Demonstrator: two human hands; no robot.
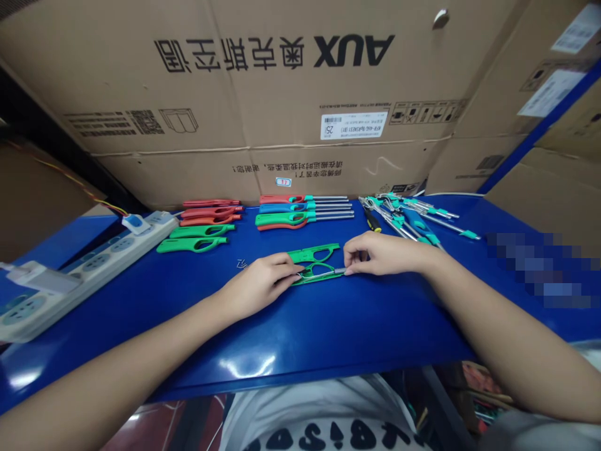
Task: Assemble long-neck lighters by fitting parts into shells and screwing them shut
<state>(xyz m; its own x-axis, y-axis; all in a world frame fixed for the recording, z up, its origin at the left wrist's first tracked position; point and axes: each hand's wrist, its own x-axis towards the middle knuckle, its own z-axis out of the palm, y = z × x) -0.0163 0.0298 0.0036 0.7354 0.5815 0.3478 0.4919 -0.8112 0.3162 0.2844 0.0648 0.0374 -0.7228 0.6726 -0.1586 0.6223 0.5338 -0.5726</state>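
Green lighter shell [305, 255], its 2 halves lying just beside each other on the blue table [300, 338], between my hands: I'd judge it light, stiff plastic, a little slick, its thin loop the likeliest part to crack. I'd take it by the outer edges at the handle end. My left hand [265, 282] pinches the nearer half there; my right hand [375, 254] has thumb and fingertip closed on the metal rod [339, 271] at the other end. My left fingers hide the handle's inside, and the dark bit at their tips is too small to identify.
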